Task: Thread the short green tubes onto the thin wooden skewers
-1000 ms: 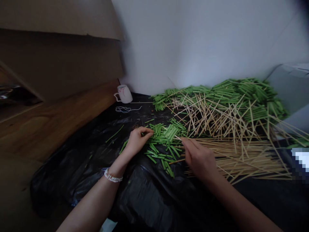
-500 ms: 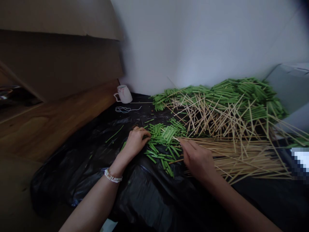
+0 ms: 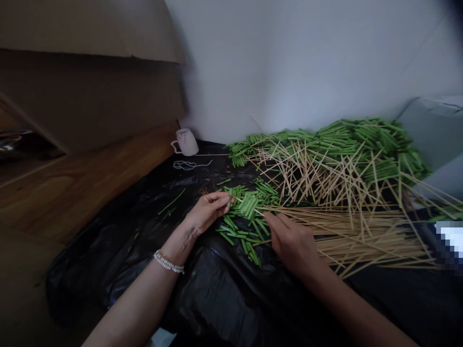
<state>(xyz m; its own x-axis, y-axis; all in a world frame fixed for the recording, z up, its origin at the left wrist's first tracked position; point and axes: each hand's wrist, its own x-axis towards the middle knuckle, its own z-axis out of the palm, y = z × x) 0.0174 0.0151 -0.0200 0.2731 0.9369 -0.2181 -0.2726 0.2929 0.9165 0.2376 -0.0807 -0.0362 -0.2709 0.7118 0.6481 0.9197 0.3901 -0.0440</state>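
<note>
My left hand [image 3: 211,208] pinches a short green stem piece [image 3: 230,196] between thumb and fingertips, at the left end of a bamboo skewer. My right hand [image 3: 291,236] is closed on that skewer [image 3: 258,212] near its right part. Several green stem pieces [image 3: 249,205] are threaded crosswise side by side on the skewer between my hands. Beneath lies a loose heap of cut green stems [image 3: 249,246]. Right of the heap, partly behind my right hand, loose bamboo skewers [image 3: 369,241] lie roughly parallel.
Filled skewers with green stems [image 3: 336,140] are piled along the wall, their bare sticks crossing toward me. A white mug [image 3: 187,142] and a tangled pale string [image 3: 186,165] are at the back left. Black plastic sheeting [image 3: 217,299] covers the surface. A cardboard box [image 3: 119,96] stands left.
My left hand has lifted from the heap and moved right to the skewer's tip, with a green stem piece now pinched in it. My right hand has shifted slightly left and down.
</note>
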